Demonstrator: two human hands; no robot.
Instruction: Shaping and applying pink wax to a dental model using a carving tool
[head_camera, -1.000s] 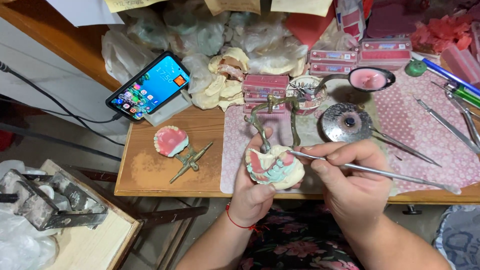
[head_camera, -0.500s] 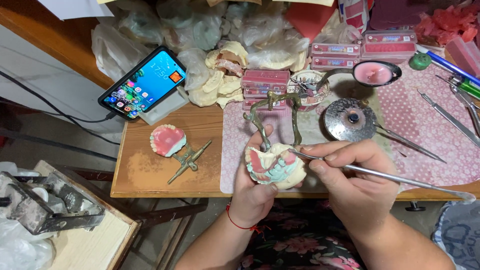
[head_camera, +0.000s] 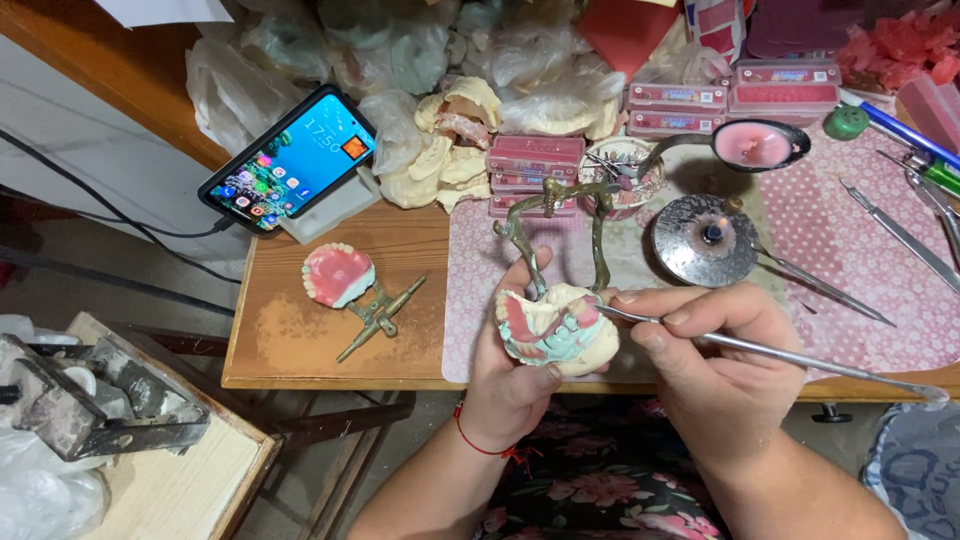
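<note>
My left hand (head_camera: 512, 385) grips a denture model (head_camera: 555, 328) of pale plaster and pink wax, mounted on a metal articulator frame (head_camera: 555, 225) that rises above it. My right hand (head_camera: 715, 375) holds a thin metal carving tool (head_camera: 790, 355) like a pen. Its tip touches the right side of the model. Both hands hover over the front edge of the wooden table (head_camera: 300, 340).
A second pink denture on a brass hinge (head_camera: 345, 285) lies left of my hands. A phone (head_camera: 290, 160) leans on a stand behind it. A metal burner disc (head_camera: 705, 240), a spoon of pink wax (head_camera: 750, 145), pink boxes (head_camera: 535, 160), plaster casts (head_camera: 450, 150) and tools (head_camera: 900, 235) crowd the back.
The camera view has shifted slightly, so the table appears lower and further right. My hands stay on the model and the tool tip remains at its right side.
</note>
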